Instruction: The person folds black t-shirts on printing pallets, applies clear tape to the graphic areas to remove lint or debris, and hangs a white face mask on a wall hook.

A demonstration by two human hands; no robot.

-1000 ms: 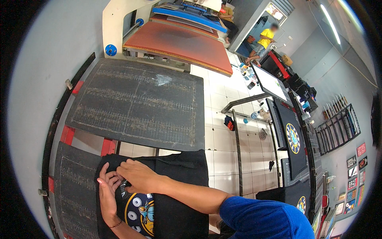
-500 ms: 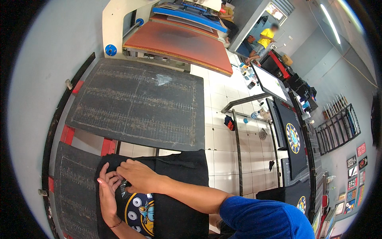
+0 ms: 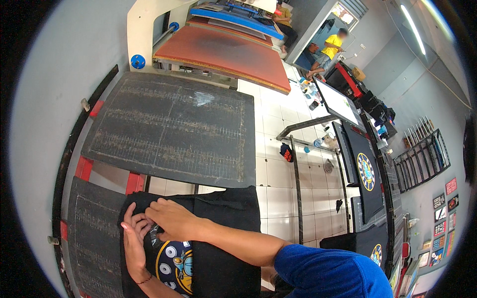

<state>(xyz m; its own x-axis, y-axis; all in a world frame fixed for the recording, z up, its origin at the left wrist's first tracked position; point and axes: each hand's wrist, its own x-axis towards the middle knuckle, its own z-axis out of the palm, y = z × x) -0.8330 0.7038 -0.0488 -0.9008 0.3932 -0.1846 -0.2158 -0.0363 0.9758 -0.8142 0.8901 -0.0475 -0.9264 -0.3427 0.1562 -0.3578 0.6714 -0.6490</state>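
Note:
A black T-shirt [image 3: 226, 248] is spread over a dark printing board near me, its round yellow-rimmed print [image 3: 171, 263] partly hidden by a fold of black cloth and by my forearm. My left hand [image 3: 134, 243] is over the shirt's left part, palm turned inward, fingers bent but apart. Against its fingers, my right hand [image 3: 171, 218] has its fingers closed, and what they pinch is hidden. A small shiny, clear-looking piece [image 3: 155, 237], perhaps plastic film, shows between the hands above the print.
A bare dark board [image 3: 174, 126] lies beyond the shirt on a red-and-black frame. Behind it stands a press with a red-brown platen [image 3: 223, 54]. More printed black shirts [image 3: 365, 171] lie on boards at right. A person in yellow [image 3: 330, 49] is far back.

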